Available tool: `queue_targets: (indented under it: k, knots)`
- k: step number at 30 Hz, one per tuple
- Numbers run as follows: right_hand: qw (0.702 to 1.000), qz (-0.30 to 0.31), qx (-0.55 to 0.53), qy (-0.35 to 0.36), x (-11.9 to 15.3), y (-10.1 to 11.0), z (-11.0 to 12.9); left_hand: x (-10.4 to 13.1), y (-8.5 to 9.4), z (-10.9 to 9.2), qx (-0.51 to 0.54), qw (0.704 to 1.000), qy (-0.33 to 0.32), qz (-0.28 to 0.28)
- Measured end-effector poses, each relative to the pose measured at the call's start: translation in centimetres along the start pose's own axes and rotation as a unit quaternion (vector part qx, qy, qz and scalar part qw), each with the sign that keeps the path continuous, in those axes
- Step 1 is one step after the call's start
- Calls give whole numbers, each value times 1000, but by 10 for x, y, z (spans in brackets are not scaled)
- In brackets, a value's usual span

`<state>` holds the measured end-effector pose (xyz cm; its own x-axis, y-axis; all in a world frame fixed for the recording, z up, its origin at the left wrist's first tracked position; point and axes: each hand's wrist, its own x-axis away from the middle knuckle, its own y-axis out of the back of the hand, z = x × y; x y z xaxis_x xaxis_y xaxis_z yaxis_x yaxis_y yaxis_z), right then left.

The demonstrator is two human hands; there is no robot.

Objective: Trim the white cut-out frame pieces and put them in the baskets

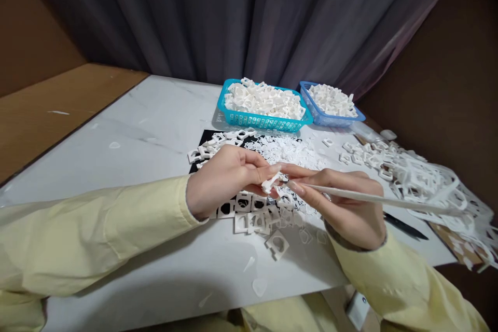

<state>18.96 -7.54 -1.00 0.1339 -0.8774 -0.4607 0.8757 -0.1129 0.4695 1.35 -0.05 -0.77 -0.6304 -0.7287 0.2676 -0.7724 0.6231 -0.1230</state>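
Note:
Between the thumb and fingers of my left hand (237,168) is a small white plastic piece (271,183). My right hand (350,202) pinches a long, thin white strip (373,198), which runs back over the palm to the right. The fingertips of both hands meet close at the white piece, and fingers partly hide where strip and piece come together. Below them lie several square white pieces with round holes (257,222). Small thin white scraps (288,150) are heaped just beyond my hands on a black mat (206,137).
Behind stand a turquoise basket (268,122) and a blue basket (334,120), both full of white pieces. At right are a tangle of white strips (439,187) and a black pen-like tool (406,226). A grey curtain (218,15) hangs behind the white table (155,254).

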Motion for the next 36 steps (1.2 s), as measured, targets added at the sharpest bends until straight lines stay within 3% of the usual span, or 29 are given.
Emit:
queue_targets:
  k: [8,11,17,25,30,36]
  knots:
    - [998,-27,39,47,0,-3,-7,-5,6,-1,39,996,30,75]
    - [997,-62,29,26,-2,-1,-6,-4,7,-7,63,992,18,105]
    - [991,-122,22,-51,-6,2,-3,0,6,-12,-14,998,-42,43]
    - [993,-88,56,47,-4,-2,-8,-3,2,-3,-52,996,-76,20]
    - [975,-118,150,115,0,-4,-5,-2,-2,0,-36,995,-94,-11]
    - [976,-130,133,112,3,-6,-5,-5,1,2,-90,988,-127,-27]
